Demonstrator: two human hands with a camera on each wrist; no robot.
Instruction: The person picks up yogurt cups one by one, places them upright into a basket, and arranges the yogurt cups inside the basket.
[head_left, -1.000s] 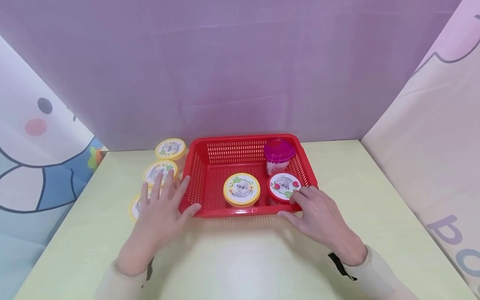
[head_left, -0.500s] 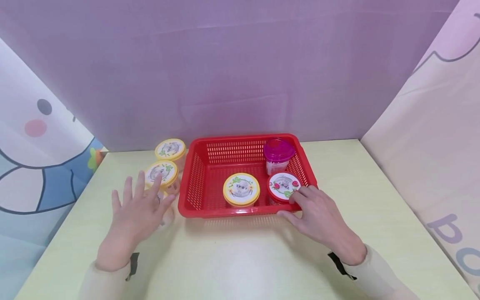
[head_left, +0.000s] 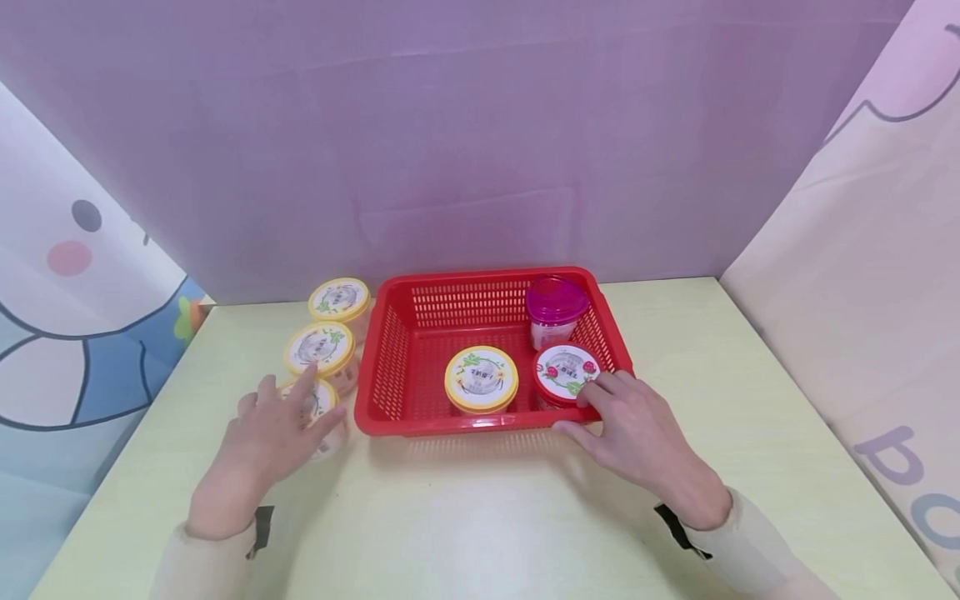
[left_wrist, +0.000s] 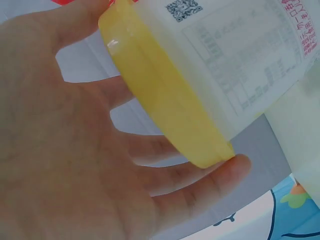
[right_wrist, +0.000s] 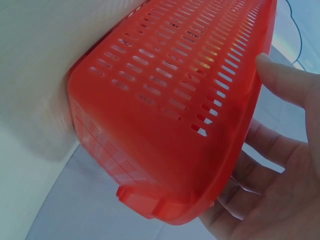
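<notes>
In the head view my left hand is at the nearest yellow-lidded tub, left of the red basket. Its fingers are spread and partly cover the lid. The left wrist view shows the tub's yellow lid in front of the fingers; firm contact cannot be told. My right hand grips the basket by its front right corner, thumb outside and fingers over the rim. Inside the basket stand a yellow-lidded tub, a red-lidded tub and a purple-lidded tub.
Two more yellow-lidded tubs stand behind the nearest one, a middle tub and a far tub. The pale table meets a purple cloth backdrop. Printed cloths hang at both sides.
My left hand first moved left from the basket's edge with fingers spread, then lowered onto the nearest yellow-lidded tub, its fingers bending slightly. The right hand keeps its hold on the basket.
</notes>
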